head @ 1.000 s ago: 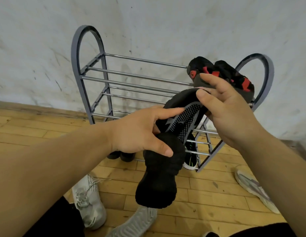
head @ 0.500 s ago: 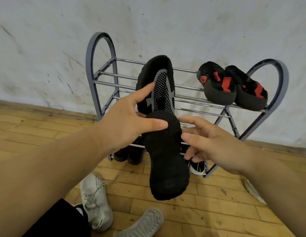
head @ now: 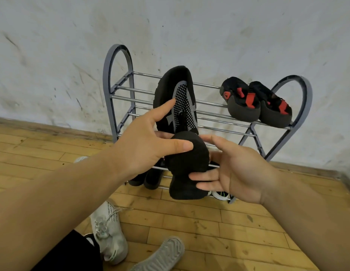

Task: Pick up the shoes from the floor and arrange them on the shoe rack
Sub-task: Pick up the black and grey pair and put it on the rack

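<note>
In the middle of the frame the left hand holds up two black shoes, one above the other, in front of the shoe rack. The upper one shows its sole, grey-edged with a dotted patch, and reaches up past the rack's top rails. The lower one hangs beneath it with its rounded end toward the camera. The left thumb lies pressed across the top of the lower shoe, and the index finger stretches up along the sole of the upper shoe. The other left fingers are hidden behind the shoes, so the grip is a pinch between thumb and hidden fingers.

The right hand comes in from the lower right, spread and fairly straight. Its fingertips touch the right side of the lower shoe, and its thumb points at the shoe's top edge.

A pair of black-and-red shoes sits on the top shelf at the right end. Dark shoes stand on a low shelf behind the left wrist, and a white-edged shoe peeks out beside the right hand. A white sneaker and a grey-soled shoe lie on the wooden floor at the bottom of the frame.
</note>
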`<action>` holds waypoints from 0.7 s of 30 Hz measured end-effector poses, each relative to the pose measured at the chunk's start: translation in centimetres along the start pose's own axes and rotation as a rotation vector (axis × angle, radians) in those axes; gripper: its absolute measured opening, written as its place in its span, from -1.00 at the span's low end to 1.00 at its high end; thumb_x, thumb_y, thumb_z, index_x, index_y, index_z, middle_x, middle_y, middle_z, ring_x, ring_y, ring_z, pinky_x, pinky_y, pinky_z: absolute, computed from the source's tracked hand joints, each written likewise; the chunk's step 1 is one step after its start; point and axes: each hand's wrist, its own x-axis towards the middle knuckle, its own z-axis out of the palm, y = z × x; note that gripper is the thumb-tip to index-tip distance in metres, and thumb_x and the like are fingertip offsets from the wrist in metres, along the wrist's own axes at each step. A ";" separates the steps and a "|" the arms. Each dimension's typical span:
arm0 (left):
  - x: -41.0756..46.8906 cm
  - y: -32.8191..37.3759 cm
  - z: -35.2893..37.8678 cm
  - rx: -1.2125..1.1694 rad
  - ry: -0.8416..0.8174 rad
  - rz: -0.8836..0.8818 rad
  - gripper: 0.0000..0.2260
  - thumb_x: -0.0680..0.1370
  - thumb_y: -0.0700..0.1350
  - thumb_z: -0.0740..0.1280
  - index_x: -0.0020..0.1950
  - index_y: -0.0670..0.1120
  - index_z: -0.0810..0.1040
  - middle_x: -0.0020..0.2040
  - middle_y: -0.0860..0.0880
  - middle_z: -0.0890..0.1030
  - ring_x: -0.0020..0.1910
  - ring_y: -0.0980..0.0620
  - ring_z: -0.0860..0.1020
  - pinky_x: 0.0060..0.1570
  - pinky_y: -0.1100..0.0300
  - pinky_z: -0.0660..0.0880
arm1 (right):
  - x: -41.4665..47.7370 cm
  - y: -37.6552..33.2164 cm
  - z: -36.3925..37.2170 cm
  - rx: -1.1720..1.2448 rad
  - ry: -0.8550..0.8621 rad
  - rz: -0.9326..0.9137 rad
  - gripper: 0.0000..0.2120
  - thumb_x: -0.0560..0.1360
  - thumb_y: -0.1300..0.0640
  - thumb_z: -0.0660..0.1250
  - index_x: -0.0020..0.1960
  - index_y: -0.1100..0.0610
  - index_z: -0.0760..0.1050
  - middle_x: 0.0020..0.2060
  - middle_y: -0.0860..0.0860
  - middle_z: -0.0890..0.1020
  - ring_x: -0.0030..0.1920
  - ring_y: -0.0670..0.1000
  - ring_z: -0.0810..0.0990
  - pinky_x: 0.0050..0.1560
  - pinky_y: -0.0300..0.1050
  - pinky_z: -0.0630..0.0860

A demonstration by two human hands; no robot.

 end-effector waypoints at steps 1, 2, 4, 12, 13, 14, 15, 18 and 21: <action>-0.3 0.0 -0.1 0.024 0.008 -0.006 -0.13 0.39 -0.05 0.61 0.57 0.34 0.25 0.36 0.26 0.53 0.07 0.19 0.68 0.12 0.18 0.60 | -0.2 0.2 0.0 -0.023 0.040 0.015 -0.66 0.67 -0.16 0.16 0.35 -0.14 0.54 0.24 0.08 0.65 0.04 0.30 0.73 0.14 0.21 0.60; -0.4 0.0 -0.4 0.051 0.024 -0.015 -0.17 0.41 -0.01 0.59 0.57 0.34 0.26 0.22 0.23 0.64 0.05 0.20 0.68 0.14 0.24 0.54 | -0.4 0.5 -0.1 -0.058 0.082 0.029 -0.68 0.66 -0.16 0.19 0.32 -0.13 0.57 0.22 0.04 0.66 0.01 0.27 0.74 0.13 0.18 0.61; -0.6 -0.3 -1.1 0.097 0.092 -0.040 -0.24 0.46 0.02 0.55 0.56 0.34 0.27 0.02 0.12 0.71 -0.02 0.17 0.69 -0.02 0.43 0.49 | -0.8 1.1 -0.6 -0.136 0.161 0.048 -0.73 0.65 -0.14 0.25 0.25 -0.12 0.60 0.19 0.00 0.66 -0.05 0.21 0.76 0.10 0.13 0.62; 0.1 -2.3 -4.3 0.250 0.123 -0.162 -0.28 0.49 -0.36 0.47 0.50 0.25 0.44 0.27 0.07 0.64 0.12 0.06 0.64 0.13 0.19 0.60 | -2.4 3.1 -3.1 -0.354 0.318 0.019 -0.56 0.53 0.38 0.34 0.23 -0.10 0.56 0.14 0.12 0.59 0.08 0.22 0.67 0.00 0.23 0.69; 0.2 -2.6 -4.2 0.264 0.105 -0.189 -0.27 0.49 -0.38 0.46 0.50 0.25 0.44 0.27 0.05 0.64 0.10 0.01 0.66 0.06 0.17 0.62 | -2.5 3.2 -3.4 -0.354 0.315 0.000 -0.51 0.51 0.42 0.33 0.25 -0.09 0.56 0.17 0.11 0.56 0.13 0.23 0.64 0.05 0.24 0.67; 0.3 -2.8 -4.1 0.273 0.084 -0.210 -0.25 0.49 -0.39 0.45 0.50 0.26 0.43 0.25 0.05 0.65 0.06 -0.07 0.68 0.00 0.11 0.66 | -2.5 3.3 -3.8 -0.352 0.306 -0.017 -0.48 0.51 0.45 0.33 0.26 -0.10 0.55 0.20 0.09 0.55 0.17 0.21 0.62 0.09 0.22 0.67; 0.5 -3.0 -3.9 0.276 0.065 -0.225 -0.24 0.49 -0.41 0.44 0.50 0.27 0.43 0.20 0.07 0.66 0.00 -0.16 0.69 -0.04 0.02 0.68 | -2.6 3.4 -4.1 -0.350 0.291 -0.032 -0.45 0.51 0.46 0.32 0.28 -0.10 0.55 0.23 0.06 0.54 0.20 0.19 0.61 0.11 0.20 0.66; 1.1 -3.7 -3.3 0.250 0.032 -0.239 -0.23 0.49 -0.43 0.43 0.51 0.27 0.41 0.15 0.06 0.67 -0.19 -0.11 0.68 -0.27 0.09 0.65 | -2.8 3.6 -4.9 -0.378 0.241 -0.063 -0.41 0.52 0.48 0.30 0.32 -0.12 0.54 0.30 -0.01 0.53 0.25 0.16 0.59 0.18 0.21 0.63; 2.0 -4.7 -2.5 0.232 -0.005 -0.246 -0.23 0.48 -0.40 0.47 0.53 0.22 0.39 0.30 0.03 0.62 0.09 0.03 0.66 -0.09 0.27 0.60 | -2.7 3.9 -5.7 -0.394 0.244 -0.084 -0.38 0.50 0.50 0.28 0.30 -0.14 0.57 0.31 -0.04 0.53 0.29 0.13 0.57 0.22 0.26 0.60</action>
